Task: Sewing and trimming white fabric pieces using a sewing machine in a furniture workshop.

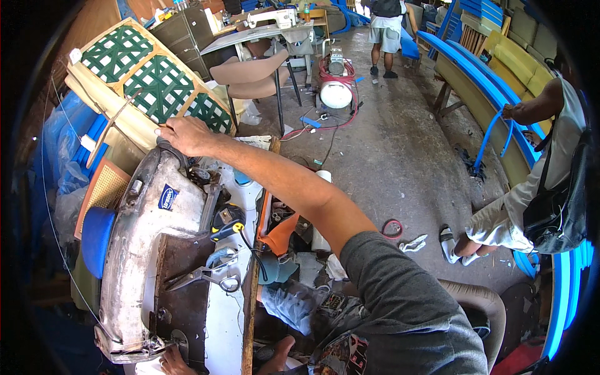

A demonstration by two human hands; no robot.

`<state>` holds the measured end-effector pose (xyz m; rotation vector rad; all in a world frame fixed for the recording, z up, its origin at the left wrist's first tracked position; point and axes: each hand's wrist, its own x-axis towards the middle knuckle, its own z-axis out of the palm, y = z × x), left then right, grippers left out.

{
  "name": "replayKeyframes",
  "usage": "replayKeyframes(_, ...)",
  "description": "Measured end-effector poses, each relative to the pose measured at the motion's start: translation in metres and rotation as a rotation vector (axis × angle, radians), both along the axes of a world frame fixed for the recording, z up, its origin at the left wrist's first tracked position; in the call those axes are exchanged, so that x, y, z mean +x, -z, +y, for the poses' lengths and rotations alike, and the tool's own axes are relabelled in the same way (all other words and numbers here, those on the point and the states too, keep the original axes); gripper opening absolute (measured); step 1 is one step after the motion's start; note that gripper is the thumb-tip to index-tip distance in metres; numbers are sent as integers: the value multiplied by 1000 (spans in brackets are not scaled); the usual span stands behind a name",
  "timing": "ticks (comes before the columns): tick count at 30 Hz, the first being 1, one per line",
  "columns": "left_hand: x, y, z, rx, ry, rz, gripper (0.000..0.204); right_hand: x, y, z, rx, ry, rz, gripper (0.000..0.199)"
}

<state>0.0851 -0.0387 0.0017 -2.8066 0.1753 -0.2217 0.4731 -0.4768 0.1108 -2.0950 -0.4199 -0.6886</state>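
An old, scuffed white sewing machine (117, 265) stands lengthwise at the left, with a blue label on its body. At its far end my right hand (187, 135) is closed over the dark handwheel (170, 150), arm stretched out. Low in the picture, my left hand (175, 361) is beside the machine's needle end, close to a piece of white material (147, 366). The lower edge cuts most of that hand off, so its grip is hidden. Scissors (209, 273) lie on the worktop, and a black and yellow tape measure (227, 222) sits beyond them.
A wooden frame with green webbing (159, 84) leans at far left, near a brown chair (250, 76). A white compressor tank (335, 95) with a red hose stands on the floor. At right, a person (544, 156) handles blue strips by a long bench (475, 69); another person (386, 34) stands far back.
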Motion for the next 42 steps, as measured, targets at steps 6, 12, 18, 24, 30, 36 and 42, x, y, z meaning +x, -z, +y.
replayKeyframes(6,-2,-4,-11,-38,-23,-22,48,-14,39,-11,95,5,-264,40)
replayKeyframes(12,-6,-3,-9,-28,-35,10,50,-8,7,1,-121,61,-182,40)
replayKeyframes(18,-13,16,9,-3,87,-124,39,37,-56,31,-385,258,147,48)
replayKeyframes(24,-45,-11,-10,-411,139,-82,25,96,-55,50,-419,334,60,55)
replayKeyframes(30,-59,-28,-56,-567,30,-157,24,128,6,-47,-533,48,-256,42)
replayKeyframes(36,-78,-28,-53,-582,-110,-221,18,71,51,-5,178,-23,-381,38)
replayKeyframes(42,-89,-39,-59,-650,4,-139,12,95,-12,-46,-370,18,215,42)
